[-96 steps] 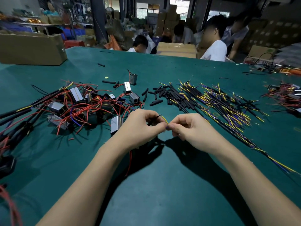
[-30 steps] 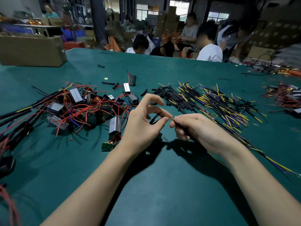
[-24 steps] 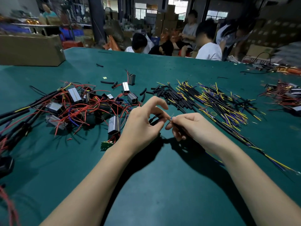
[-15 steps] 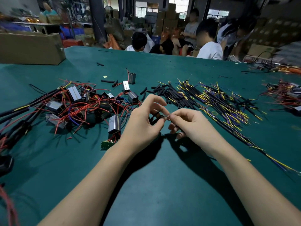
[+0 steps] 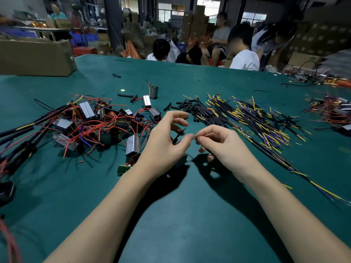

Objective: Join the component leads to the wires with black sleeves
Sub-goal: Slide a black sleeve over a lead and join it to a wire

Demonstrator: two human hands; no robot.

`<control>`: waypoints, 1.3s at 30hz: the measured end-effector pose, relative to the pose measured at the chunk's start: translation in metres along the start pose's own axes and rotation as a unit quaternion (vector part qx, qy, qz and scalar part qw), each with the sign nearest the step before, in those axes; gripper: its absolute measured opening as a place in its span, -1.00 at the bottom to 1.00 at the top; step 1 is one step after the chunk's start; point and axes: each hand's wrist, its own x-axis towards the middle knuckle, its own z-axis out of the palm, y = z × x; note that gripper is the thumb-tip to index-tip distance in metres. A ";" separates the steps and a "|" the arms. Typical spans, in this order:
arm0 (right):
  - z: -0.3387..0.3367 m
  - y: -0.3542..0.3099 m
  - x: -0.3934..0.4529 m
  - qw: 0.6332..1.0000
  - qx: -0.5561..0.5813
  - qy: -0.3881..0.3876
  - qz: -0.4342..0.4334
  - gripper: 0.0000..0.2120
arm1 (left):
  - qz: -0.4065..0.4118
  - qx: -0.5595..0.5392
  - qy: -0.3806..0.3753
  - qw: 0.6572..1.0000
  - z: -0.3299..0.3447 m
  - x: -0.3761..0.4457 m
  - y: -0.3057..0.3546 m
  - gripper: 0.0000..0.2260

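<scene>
Left grip (image 5: 167,143) and right grip (image 5: 220,143) fingertip to fingertip, both pinching, forearms converging.

Daylight glows through the far windows (image 5: 171,10), washed out and hazy. The dim hall behind is soft and blurred. Overhead light throws dark shadows beneath both forearms onto the green felt-covered table (image 5: 190,215). Edges bow outward, wide-angle.
</scene>
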 end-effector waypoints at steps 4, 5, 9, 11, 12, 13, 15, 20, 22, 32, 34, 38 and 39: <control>0.000 0.002 0.000 1.000 -0.024 0.014 -0.008 -0.88 | -0.037 -0.005 0.025 0.999 -0.001 0.000 -0.004 -0.94; -0.001 0.002 0.000 1.000 -0.025 0.015 -0.010 -0.89 | -0.039 -0.007 0.028 0.999 -0.001 0.000 -0.005 -0.93; -0.003 0.003 0.001 0.999 -0.030 0.010 -0.036 -0.89 | -0.049 -0.008 0.024 0.998 -0.003 0.000 -0.006 -0.91; -0.005 0.002 0.002 0.998 -0.034 -0.001 -0.054 -0.86 | -0.065 -0.010 0.008 0.998 -0.004 0.000 -0.008 -0.93; -0.006 0.002 0.002 0.998 -0.037 -0.006 -0.060 -0.84 | -0.078 -0.022 0.000 0.997 -0.005 0.000 -0.009 -0.94; -0.006 0.002 0.002 0.997 -0.039 -0.008 -0.064 -0.83 | -0.090 -0.035 -0.004 0.995 -0.006 -0.001 -0.009 -0.94; -0.007 0.002 0.003 0.997 -0.048 -0.006 -0.067 -0.82 | -0.105 -0.052 -0.004 0.993 -0.007 -0.001 -0.010 -0.96; -0.007 0.003 0.003 0.990 -0.114 -0.003 -0.082 -0.83 | -0.099 -0.061 -0.009 0.993 -0.007 0.000 -0.008 -0.92; -0.007 0.003 0.001 0.981 -0.171 -0.009 -0.088 -0.83 | -0.103 -0.055 -0.027 0.993 -0.008 0.000 -0.009 -0.90; -0.004 0.004 -0.001 0.975 -0.199 0.030 -0.088 -0.90 | -0.096 -0.036 -0.047 0.994 -0.006 -0.001 -0.011 -0.95; -0.003 0.004 -0.002 0.976 -0.196 0.030 -0.091 -0.91 | -0.080 -0.020 -0.044 0.996 -0.004 -0.002 -0.011 -0.93; -0.003 0.005 0.000 0.977 -0.192 0.028 -0.089 -0.92 | -0.059 0.000 -0.039 0.997 -0.003 -0.003 -0.011 -0.91; -0.003 0.005 -0.001 0.977 -0.191 0.027 -0.088 -0.92 | -0.058 0.006 -0.039 0.998 -0.002 -0.003 -0.011 -0.90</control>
